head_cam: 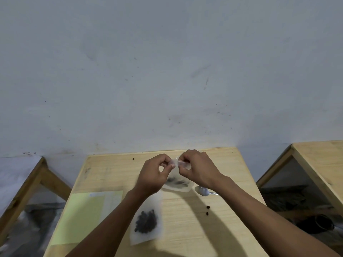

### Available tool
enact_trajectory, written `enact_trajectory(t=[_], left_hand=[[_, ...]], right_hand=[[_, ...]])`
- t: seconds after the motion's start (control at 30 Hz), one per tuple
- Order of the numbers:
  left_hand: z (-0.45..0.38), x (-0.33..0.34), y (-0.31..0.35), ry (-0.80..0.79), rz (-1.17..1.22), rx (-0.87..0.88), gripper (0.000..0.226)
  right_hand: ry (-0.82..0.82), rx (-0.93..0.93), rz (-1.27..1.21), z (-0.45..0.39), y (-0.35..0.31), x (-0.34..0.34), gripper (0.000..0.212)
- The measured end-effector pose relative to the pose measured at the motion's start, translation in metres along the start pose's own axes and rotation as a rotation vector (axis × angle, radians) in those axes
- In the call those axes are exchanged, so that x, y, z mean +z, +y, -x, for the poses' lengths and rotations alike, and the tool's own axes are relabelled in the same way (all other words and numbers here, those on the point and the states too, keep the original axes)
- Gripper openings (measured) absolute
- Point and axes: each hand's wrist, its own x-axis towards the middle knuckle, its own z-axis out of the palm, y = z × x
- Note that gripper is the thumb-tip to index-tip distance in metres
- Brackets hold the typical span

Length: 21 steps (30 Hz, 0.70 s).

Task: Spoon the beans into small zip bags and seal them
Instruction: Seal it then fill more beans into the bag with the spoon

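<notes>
My left hand (155,175) and right hand (197,168) both pinch the top edge of a small zip bag (177,180), held up over the tabletop (185,219), dark beans blurred in its lower part. At 5 o'clock of my right hand lies a metal spoon (203,191). At 6 o'clock, a second bag of beans (146,222) lies flat, with two loose beans (207,210) at its 2 o'clock. A yellow-green sheet (79,217) sits at 8 o'clock.

Both forearms are bare to the frame edge; the left hand (152,175) and right hand (197,168) wear no gloves, rings or watch.
</notes>
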Motion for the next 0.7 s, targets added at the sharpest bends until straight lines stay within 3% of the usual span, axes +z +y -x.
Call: enact_trajectory(t=[0.33,0.47,0.7], left_hand=[[0.015,-0.018,-0.003,0.051,0.042,-0.021,0.017],[0.022,-0.033,-0.009,0.049,0.04,-0.104,0.016],[0.023,-0.048,-0.003,0.058,0.161,-0.205,0.013]], right_hand=[[0.023,-0.184,0.18,0.004,0.002,0.009,0.015],[0.012,-0.202,0.084,0.009,0.007,0.006,0.008],[-0.029,-0.095,-0.068,0.005,0.004,0.001,0.022]])
